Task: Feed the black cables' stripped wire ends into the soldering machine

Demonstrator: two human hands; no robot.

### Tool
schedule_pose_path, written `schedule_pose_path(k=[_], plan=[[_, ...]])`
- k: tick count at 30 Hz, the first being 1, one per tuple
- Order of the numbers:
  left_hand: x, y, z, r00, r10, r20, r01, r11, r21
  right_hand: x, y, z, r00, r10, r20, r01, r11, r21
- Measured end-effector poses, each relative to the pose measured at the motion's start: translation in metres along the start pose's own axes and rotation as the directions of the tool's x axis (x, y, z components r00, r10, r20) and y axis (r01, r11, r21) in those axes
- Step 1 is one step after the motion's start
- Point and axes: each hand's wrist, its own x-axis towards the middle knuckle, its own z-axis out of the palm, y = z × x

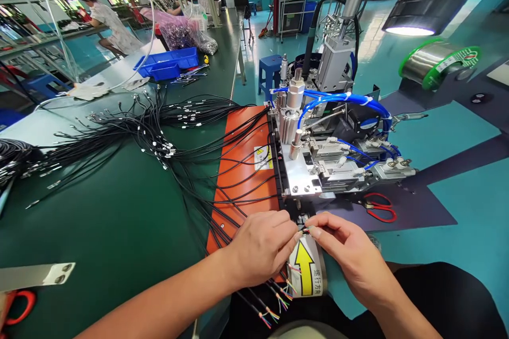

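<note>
My left hand [260, 246] is closed in a pinch on a thin black cable end at the near edge of the orange plate [242, 169]. My right hand [345, 249] pinches the same cable's coloured wire tips [304, 230] right in front of a small black fixture. Both hands meet above a yellow arrow label [305, 270]. Behind them stands a metal machine [318, 153] with blue air hoses. Many black cables [159, 143] fan across the green table and over the orange plate, some with stripped coloured ends [278, 302] hanging near me.
Red-handled scissors [377, 207] lie right of the machine. A solder spool [433, 61] and a lamp [409, 29] sit at the upper right. Blue bins [167, 63] stand farther up the table, where other people sit. Another red-handled tool [16, 304] lies at the lower left.
</note>
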Motion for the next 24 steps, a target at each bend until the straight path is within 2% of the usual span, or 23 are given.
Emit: schedule_pose_path(k=[7,10,15,18,20,23,24], plan=[[0.001,0.0,-0.002,1.0,-0.005,0.002,0.006,1.0,-0.022,0.001,-0.003,-0.006,0.997,-0.009,0.073,0.015,0.996,-0.085],[0.0,-0.002,-0.003,1.0,-0.013,-0.025,0.011,0.997,-0.08,0.001,-0.005,-0.008,0.997,-0.002,0.08,0.009,0.996,-0.085],[-0.001,-0.004,-0.004,0.991,-0.07,-0.111,0.051,0.985,-0.166,-0.001,-0.006,-0.006,1.0,-0.023,0.014,0.024,0.997,-0.08],[-0.002,-0.004,-0.004,0.991,-0.072,-0.116,0.052,0.985,-0.163,-0.003,-0.001,-0.001,0.993,-0.108,-0.046,0.102,0.988,-0.116],[-0.002,-0.004,-0.004,0.995,-0.045,-0.087,0.031,0.987,-0.158,-0.004,0.006,0.003,0.964,-0.247,-0.098,0.223,0.953,-0.207],[-0.001,-0.004,-0.005,0.999,-0.015,-0.038,0.01,0.991,-0.136,-0.006,0.015,0.007,0.847,-0.518,-0.116,0.427,0.795,-0.43],[-0.001,-0.003,-0.005,0.999,-0.014,-0.033,0.01,0.992,-0.129,-0.007,0.017,0.007,0.814,-0.571,-0.107,0.46,0.747,-0.48]])
